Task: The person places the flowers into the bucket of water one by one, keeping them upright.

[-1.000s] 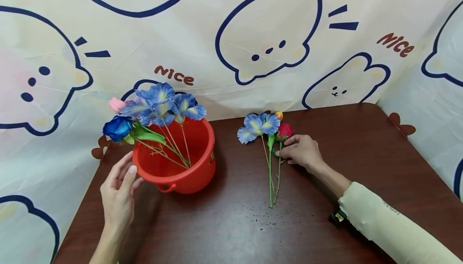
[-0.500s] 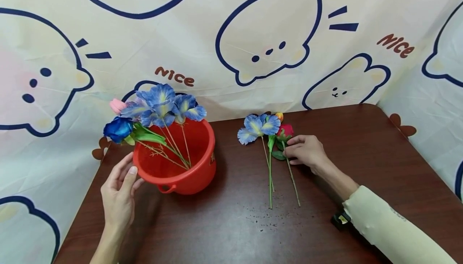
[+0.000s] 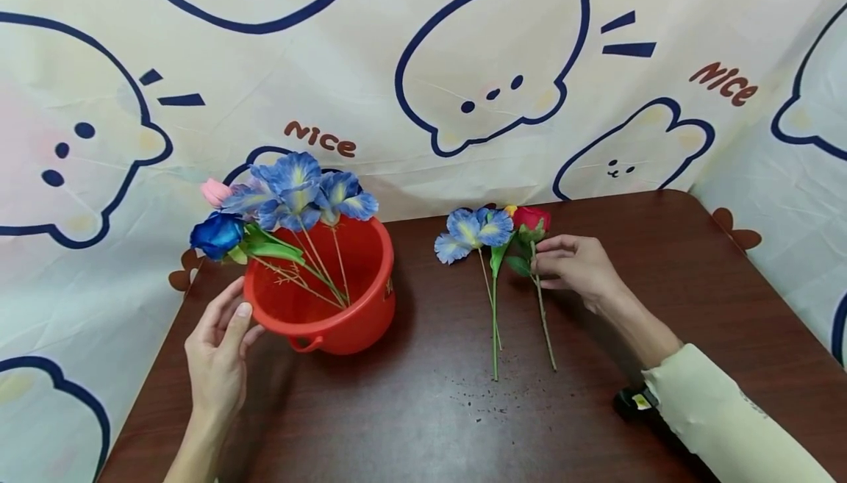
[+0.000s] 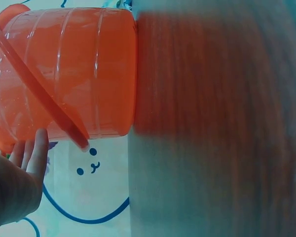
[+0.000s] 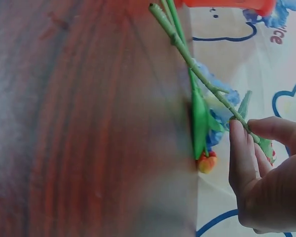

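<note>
At 8 o'clock in the head view, the left hand (image 3: 215, 358) rests relaxed fingers against the red bucket (image 3: 354, 332). Farther off, between 3 and 4 o'clock, the right hand (image 3: 579, 270) pinches the red rose (image 3: 532, 220) by its stem, below the bloom. The rose has just swung clear of the blue iris (image 3: 478, 229) at its 9 o'clock, so it seems singled out. Its long axis slants slightly: foot near 5:30, bloom pointing almost to 12.
</note>
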`<act>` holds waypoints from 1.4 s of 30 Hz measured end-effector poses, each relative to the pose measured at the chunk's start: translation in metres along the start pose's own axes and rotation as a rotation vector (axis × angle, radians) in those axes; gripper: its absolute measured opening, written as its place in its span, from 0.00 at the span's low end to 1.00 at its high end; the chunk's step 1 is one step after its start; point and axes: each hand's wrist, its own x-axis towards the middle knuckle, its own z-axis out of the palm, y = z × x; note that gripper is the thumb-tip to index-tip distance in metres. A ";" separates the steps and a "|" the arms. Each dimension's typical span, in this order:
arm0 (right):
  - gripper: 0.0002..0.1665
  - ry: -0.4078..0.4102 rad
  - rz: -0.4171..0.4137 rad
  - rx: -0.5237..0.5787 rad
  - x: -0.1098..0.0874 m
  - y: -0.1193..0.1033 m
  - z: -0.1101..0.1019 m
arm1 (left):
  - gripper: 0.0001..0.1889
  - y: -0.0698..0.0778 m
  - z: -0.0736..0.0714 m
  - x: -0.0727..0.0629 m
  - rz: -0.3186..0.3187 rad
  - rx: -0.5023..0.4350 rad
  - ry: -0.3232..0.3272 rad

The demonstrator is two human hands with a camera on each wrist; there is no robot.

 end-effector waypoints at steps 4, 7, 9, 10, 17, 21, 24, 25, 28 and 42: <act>0.24 0.007 -0.020 0.017 -0.004 -0.007 -0.004 | 0.23 0.001 0.000 0.000 -0.012 0.011 0.004; 0.25 0.008 -0.029 0.035 -0.005 -0.012 -0.007 | 0.22 0.001 0.000 0.000 -0.020 0.015 0.005; 0.24 0.005 -0.036 0.055 -0.007 -0.016 -0.009 | 0.22 0.001 0.000 0.000 -0.022 0.017 0.005; 0.24 0.002 -0.040 0.067 -0.007 -0.018 -0.010 | 0.22 0.002 0.000 0.000 -0.023 0.018 0.005; 0.23 0.008 -0.095 0.106 -0.009 -0.029 -0.014 | 0.23 0.001 -0.001 0.000 -0.022 0.019 -0.005; 0.23 0.015 -0.119 0.113 -0.010 -0.037 -0.013 | 0.23 0.001 -0.001 0.000 -0.020 0.018 -0.007; 0.24 0.018 -0.131 0.118 -0.011 -0.045 -0.011 | 0.23 0.001 -0.001 0.000 -0.019 0.016 -0.006; 0.24 0.018 -0.135 0.121 -0.011 -0.047 -0.011 | 0.23 0.001 -0.001 0.000 -0.019 0.015 -0.005; 0.24 0.016 -0.144 0.125 -0.012 -0.056 -0.008 | 0.23 0.001 -0.001 0.000 -0.019 0.016 -0.001; 0.24 0.000 -0.225 0.084 -0.013 -0.090 0.015 | 0.23 0.002 -0.002 -0.001 -0.021 0.015 -0.006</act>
